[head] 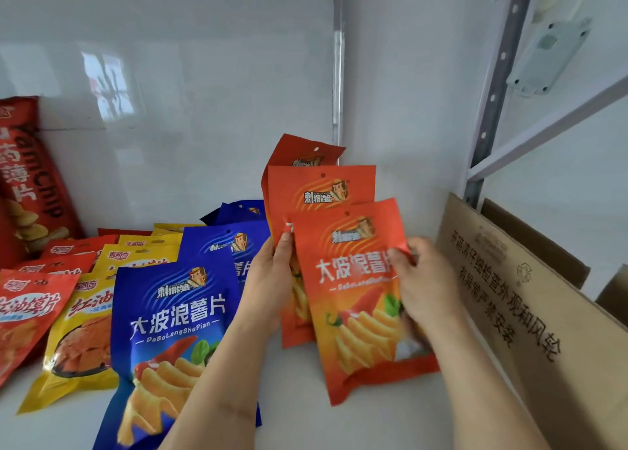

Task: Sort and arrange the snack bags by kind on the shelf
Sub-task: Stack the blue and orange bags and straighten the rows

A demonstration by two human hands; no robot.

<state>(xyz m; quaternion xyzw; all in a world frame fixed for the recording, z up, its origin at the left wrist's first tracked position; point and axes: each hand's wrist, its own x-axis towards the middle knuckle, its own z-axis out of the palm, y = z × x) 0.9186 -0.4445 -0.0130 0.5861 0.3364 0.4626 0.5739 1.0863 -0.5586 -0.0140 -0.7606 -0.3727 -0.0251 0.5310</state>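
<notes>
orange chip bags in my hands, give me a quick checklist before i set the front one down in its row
1. Grip on the front orange bag: the right hand pinches its right edge. Ok.
2. Row steadied: the left hand holds the second orange bag by its left edge. Ok.
3. Same kind: both bags share colour and logo, and a third orange bag stands behind them. Ok.
4. Clear of the blue bags: they sit to the left, no overlap seen. Ok.
5. Room on the right: the cardboard box is close to the right hand. Cannot tell.
6. Bag straight: it tilts slightly. Not ok.
</notes>
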